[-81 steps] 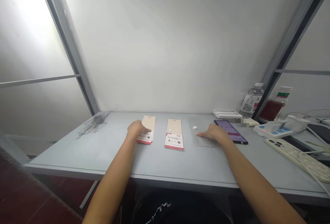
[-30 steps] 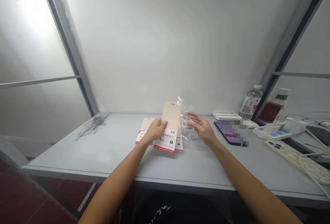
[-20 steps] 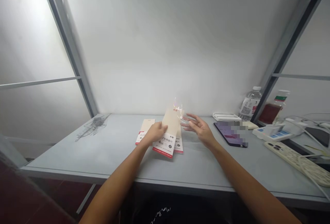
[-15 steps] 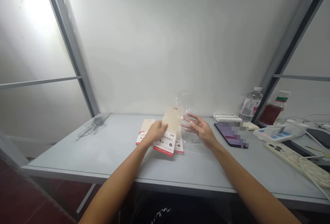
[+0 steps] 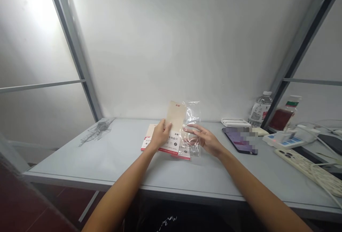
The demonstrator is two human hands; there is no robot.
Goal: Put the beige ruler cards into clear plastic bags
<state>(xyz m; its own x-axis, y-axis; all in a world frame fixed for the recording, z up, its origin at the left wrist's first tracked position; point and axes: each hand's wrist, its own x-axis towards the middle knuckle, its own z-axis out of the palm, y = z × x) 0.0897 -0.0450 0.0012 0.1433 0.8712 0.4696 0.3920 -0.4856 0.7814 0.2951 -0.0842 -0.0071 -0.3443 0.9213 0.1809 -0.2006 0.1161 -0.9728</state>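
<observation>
My left hand [image 5: 160, 134] is closed round the left edge of a tall beige cardboard package card [image 5: 175, 118], which has a white printed lower part and a red bottom strip. It stands nearly upright over the desk. My right hand [image 5: 208, 141] holds a clear plastic bag [image 5: 194, 118] against the card's right side, fingers stretched across the film. The bag hangs upright, and the fingertips show through or in front of it; which, I cannot tell. Beneath lie similar cards: one on the left [image 5: 146, 142], partly behind my left hand, and one on the right [image 5: 185, 151], partly under the bag.
On the right of the grey desk [image 5: 112, 164] lie a purple-screened phone [image 5: 237, 141], a white box-like device [image 5: 235, 122], a power strip [image 5: 288, 139] with cables and a patterned phone case [image 5: 307, 168]. Two bottles [image 5: 262, 109] stand behind. Dark scribble marks [image 5: 98, 130] are at left.
The card has risen and tilted more upright, shifting slightly left. The plastic bag has straightened and come to overlap the card's right edge, with my right hand slightly lower.
</observation>
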